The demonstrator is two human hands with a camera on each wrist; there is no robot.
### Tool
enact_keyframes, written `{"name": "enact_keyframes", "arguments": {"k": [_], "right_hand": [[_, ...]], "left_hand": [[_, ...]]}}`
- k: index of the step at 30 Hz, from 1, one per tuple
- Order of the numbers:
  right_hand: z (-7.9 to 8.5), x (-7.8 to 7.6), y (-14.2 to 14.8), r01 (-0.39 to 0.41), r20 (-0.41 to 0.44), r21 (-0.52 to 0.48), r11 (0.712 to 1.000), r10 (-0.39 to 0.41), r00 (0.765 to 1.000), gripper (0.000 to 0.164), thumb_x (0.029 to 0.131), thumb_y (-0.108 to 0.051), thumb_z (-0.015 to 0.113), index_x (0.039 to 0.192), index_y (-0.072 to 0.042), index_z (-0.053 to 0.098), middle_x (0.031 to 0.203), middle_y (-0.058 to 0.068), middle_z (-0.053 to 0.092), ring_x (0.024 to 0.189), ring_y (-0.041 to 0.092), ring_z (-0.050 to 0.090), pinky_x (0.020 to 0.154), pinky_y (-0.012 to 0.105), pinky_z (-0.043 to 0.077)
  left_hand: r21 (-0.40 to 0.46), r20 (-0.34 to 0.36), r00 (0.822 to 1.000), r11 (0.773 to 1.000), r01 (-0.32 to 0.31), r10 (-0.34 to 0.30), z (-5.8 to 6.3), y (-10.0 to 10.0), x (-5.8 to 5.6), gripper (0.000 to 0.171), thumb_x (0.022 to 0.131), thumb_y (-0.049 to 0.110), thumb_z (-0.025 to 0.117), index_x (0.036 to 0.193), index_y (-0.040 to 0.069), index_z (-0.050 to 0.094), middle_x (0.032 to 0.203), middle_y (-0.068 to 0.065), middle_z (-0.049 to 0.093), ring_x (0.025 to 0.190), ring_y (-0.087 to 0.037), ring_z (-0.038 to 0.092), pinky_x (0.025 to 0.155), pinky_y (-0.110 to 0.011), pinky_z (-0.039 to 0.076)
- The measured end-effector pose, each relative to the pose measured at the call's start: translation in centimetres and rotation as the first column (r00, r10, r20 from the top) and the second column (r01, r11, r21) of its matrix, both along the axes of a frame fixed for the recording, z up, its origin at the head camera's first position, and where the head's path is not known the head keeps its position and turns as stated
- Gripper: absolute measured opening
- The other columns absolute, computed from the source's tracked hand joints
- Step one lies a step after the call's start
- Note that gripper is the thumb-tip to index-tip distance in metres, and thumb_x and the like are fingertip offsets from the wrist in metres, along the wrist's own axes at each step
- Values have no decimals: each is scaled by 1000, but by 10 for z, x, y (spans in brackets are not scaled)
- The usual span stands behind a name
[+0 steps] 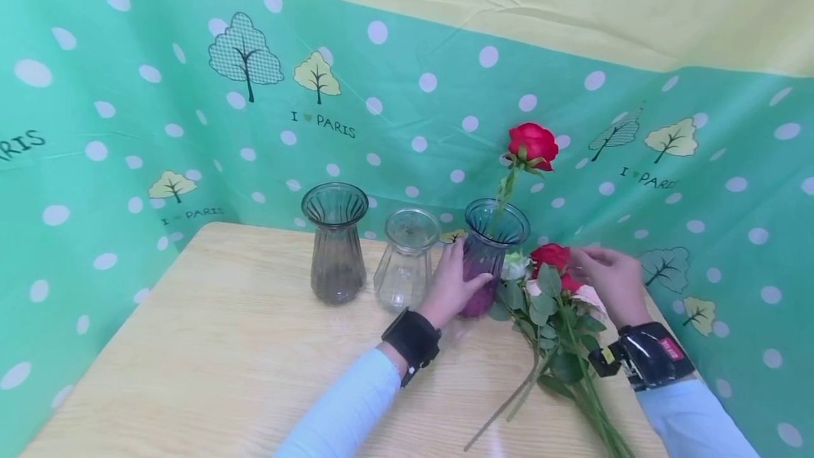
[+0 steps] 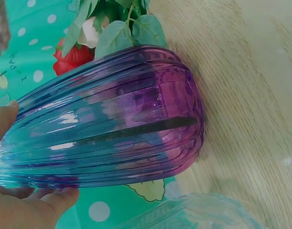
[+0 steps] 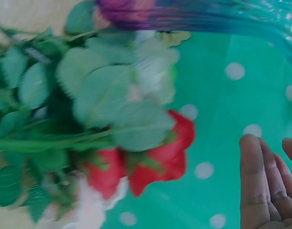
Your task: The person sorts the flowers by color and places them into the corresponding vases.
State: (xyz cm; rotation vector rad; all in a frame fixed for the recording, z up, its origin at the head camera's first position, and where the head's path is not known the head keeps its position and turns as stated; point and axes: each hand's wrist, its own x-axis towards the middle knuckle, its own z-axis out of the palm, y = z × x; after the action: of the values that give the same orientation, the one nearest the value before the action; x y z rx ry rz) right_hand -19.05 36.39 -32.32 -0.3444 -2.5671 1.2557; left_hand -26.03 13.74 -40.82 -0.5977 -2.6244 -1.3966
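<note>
From the near side, the head view looks forward and down across the table (image 1: 210, 345), widest of all. Turned sideways, the left wrist view faces the purple-blue vase (image 2: 136, 109); the right, blurred but seemingly sideways too, faces the flowers (image 3: 160, 167). Both, close up, share vase and flowers.

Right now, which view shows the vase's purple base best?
The left wrist view: the purple base appears large and uncovered. The head view shows it small, beside the left hand; the right wrist, only a blurred part at the top edge.
</note>
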Motion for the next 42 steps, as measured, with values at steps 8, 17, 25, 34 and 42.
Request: {"name": "enact_keyframes", "arguments": {"k": [8,17,25,34,42], "right_hand": [[-30,13,21,-9,85,20,1000,7,996,49,96,-31,52,118,12,57,101,23,68,72,6,69,66,21,58],[-69,18,41,36,246,-18,999,-30,969,45,95,-22,50,118,17,54,85,11,72,69,4,66,68,26,59],[-87,19,48,-5,360,-46,999,22,933,43,92,-19,56,114,18,55,89,16,70,73,14,68,70,30,58],[-91,16,45,-49,391,12,999,40,920,39,90,-13,57,116,15,55,113,33,57,78,17,67,74,34,58],[-93,13,46,-95,418,64,993,60,906,39,90,-16,57,115,14,56,112,32,56,80,21,65,76,41,54]], "left_hand": [[-3,-1,1000,1000,-3,3,0,-1,1,81,85,39,66,145,0,27,141,-19,39,129,-30,44,108,-40,40],[4,-1,1000,1000,-7,7,1,-2,1,80,86,37,66,145,1,26,142,-19,39,130,-30,43,108,-41,40],[15,4,1000,1000,-7,7,1,-1,3,80,85,38,66,145,1,26,141,-19,39,129,-31,44,108,-42,40],[23,-2,1000,1000,-7,7,-1,-1,3,80,85,38,66,145,1,27,142,-19,38,130,-31,43,108,-42,40],[17,1,1000,1000,-1,1,1,0,3,81,86,38,65,145,1,25,143,-19,37,131,-31,42,109,-42,39]]}}
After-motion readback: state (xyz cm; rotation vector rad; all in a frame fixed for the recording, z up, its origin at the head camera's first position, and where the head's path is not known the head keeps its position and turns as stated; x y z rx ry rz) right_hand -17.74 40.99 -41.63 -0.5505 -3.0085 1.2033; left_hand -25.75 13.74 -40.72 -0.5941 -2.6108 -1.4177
